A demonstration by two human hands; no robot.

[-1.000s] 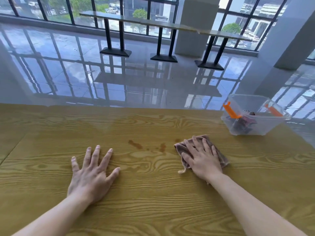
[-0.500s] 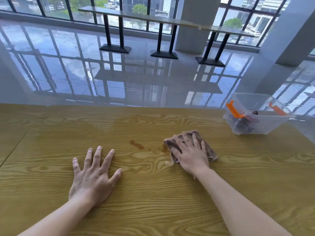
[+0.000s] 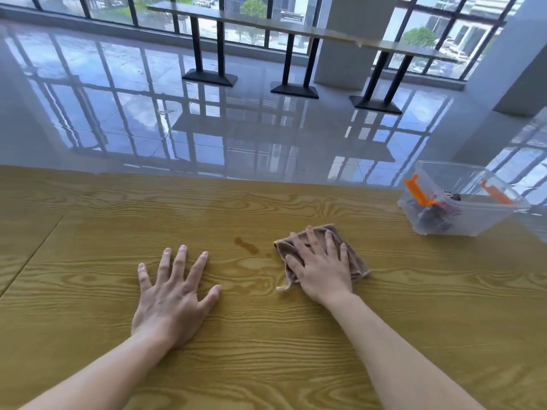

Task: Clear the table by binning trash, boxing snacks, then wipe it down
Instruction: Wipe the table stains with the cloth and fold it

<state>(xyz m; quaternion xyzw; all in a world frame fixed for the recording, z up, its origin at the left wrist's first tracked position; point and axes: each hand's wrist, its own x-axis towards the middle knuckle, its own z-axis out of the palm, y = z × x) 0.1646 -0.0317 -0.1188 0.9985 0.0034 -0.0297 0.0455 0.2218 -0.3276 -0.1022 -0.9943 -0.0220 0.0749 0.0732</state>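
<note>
Cloth [image 3: 356, 261] pressed under right hand [image 3: 322, 270], fingers [image 3: 310, 244] straight, left hand [image 3: 174, 300] splayed on table [image 3: 88, 261] — stain [image 3: 245, 245] between, box [image 3: 473, 223] at edge.

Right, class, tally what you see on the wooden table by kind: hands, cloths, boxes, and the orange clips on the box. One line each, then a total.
Hands: 2, left hand and right hand
Brown cloth: 1
Clear box: 1
Orange clips: 2
Total: 6

Left hand [image 3: 173, 294] and right hand [image 3: 321, 270] lie flat, fingers spread, arms extended.
</note>
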